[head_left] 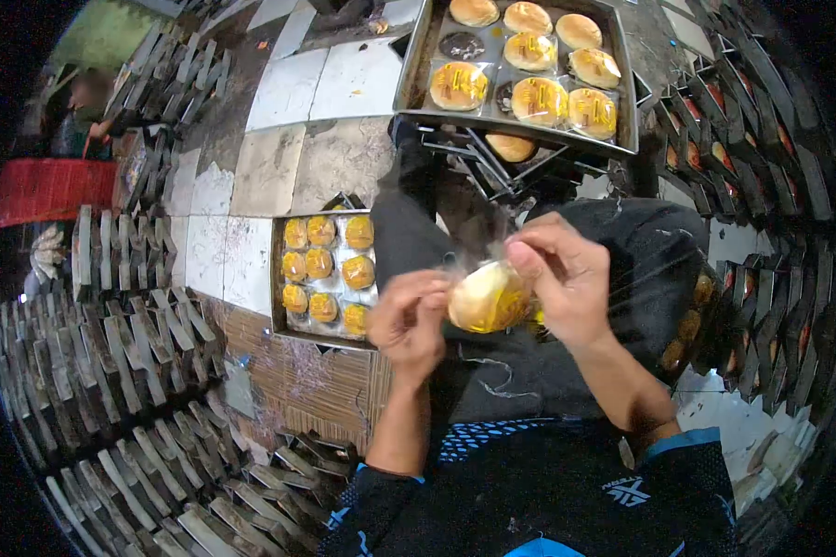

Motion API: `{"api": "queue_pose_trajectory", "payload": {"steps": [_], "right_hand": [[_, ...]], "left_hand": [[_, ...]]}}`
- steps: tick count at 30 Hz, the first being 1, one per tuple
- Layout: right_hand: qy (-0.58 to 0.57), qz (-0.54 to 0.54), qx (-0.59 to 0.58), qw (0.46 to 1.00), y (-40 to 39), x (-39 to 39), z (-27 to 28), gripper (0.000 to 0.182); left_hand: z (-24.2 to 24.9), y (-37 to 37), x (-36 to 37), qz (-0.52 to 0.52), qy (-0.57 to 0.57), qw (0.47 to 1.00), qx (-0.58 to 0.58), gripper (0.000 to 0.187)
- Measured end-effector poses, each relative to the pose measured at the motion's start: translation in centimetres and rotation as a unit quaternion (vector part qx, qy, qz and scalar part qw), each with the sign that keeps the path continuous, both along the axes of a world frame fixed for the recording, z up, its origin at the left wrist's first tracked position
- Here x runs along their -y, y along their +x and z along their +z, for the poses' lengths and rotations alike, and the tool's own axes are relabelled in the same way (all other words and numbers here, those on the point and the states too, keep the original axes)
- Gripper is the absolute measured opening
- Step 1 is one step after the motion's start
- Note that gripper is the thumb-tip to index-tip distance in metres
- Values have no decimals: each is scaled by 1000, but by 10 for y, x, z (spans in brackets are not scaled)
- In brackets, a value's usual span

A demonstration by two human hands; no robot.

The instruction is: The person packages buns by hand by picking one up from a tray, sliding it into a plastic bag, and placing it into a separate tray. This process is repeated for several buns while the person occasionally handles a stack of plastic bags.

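Note:
A round bun point(485, 299) in a clear plastic bag with yellow print is held up over my lap. My left hand point(409, 320) pinches the bag at its left side. My right hand point(568, 283) has thumb and fingers closed on the bag's upper right corner. Beyond my hands is a metal tray point(520, 131) holding several buns, some bagged in yellow-printed plastic and some whose wrapping I cannot make out. To my left lies a second tray point(277, 269) with rows of bagged buns.
Stacks of dark trays point(111, 353) crowd the left side. More stacked trays point(762, 306) with buns inside stand on the right. A person point(88, 111) is at the far left near a red basket-like object point(54, 190). Pale floor tiles point(353, 79) lie ahead.

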State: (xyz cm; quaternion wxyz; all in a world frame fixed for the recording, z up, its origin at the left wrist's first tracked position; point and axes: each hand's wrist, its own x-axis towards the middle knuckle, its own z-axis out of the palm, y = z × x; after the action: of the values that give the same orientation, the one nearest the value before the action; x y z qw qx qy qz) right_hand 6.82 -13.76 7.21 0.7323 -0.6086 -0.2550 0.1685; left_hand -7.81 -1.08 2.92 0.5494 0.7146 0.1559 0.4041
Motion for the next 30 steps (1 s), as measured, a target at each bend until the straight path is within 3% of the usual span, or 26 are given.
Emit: {"api": "queue_pose_trajectory", "payload": {"steps": [1, 2, 3, 4, 6, 7, 8, 10, 12, 15, 18, 19, 20, 21, 22, 24, 26, 27, 28, 29, 30], "right_hand": [[-39, 21, 84, 995, 3, -1, 16, 14], [-74, 41, 170, 982, 9, -3, 32, 15], [-105, 45, 342, 933, 17, -5, 49, 16], [-106, 49, 342, 932, 16, -13, 40, 16], [-28, -38, 394, 918, 8, -31, 1, 13], [-66, 11, 294, 953, 10, -52, -24, 10], [-54, 93, 59, 992, 7, -62, -61, 8], [-30, 72, 195, 978, 5, -64, -70, 10], [-45, 81, 176, 980, 0, -61, -69, 13], [-65, 33, 334, 940, 7, -70, -65, 11], [5, 35, 360, 932, 7, -116, -68, 12], [-41, 43, 342, 938, 13, -128, -64, 15], [-47, -51, 332, 941, 23, -143, -66, 20], [-96, -97, 277, 951, 26, -140, -67, 23], [-143, -143, 220, 954, 29, -137, -72, 26], [-168, -124, 132, 969, -1, -109, -84, 35], [-252, -71, 49, 964, -30, -68, -110, 39], [-301, -33, -16, 953, -44, -51, -114, 44], [-340, 0, 3, 940, -54, -36, -120, 46], [-382, 62, 50, 921, -50, -23, -125, 43], [-419, 127, 97, 894, -43, -12, -128, 40]], "left_hand": [[12, -5, -2, 91, 9, 996, -17, 3], [31, -8, -12, 99, 88, 991, 18, 6], [35, -14, -21, 129, 168, 976, 45, 7], [37, -19, -31, 157, 248, 953, 73, 8], [14, -27, -50, 217, 335, 917, 16, 14], [-3, -31, -57, 233, 304, 922, -56, 19], [-20, -28, -64, 242, 280, 926, -76, 25], [-35, -33, -70, 239, 248, 936, -75, 25], [-34, -38, -63, 239, 222, 940, -102, 21], [-40, -25, -64, 225, 169, 959, -38, 13], [-40, 14, -74, 203, 205, 958, -11, 8], [-44, 23, -83, 240, 198, 950, -32, 4], [-48, 26, -90, 277, 191, 940, -53, 3], [-51, 21, -96, 349, 19, 932, -99, 11], [-43, 12, -93, 284, -108, 947, -108, 14], [-20, -13, -73, 235, -197, 943, -130, 15], [-24, -49, -49, 218, -189, 931, -222, 15], [-30, -60, -34, 230, -110, 931, -260, 14], [-36, -69, -19, 237, -28, 926, -292, 13], [-39, -80, -6, 230, -32, 917, -325, 11], [-43, -86, -1, 241, 82, 913, -320, 11]]}}
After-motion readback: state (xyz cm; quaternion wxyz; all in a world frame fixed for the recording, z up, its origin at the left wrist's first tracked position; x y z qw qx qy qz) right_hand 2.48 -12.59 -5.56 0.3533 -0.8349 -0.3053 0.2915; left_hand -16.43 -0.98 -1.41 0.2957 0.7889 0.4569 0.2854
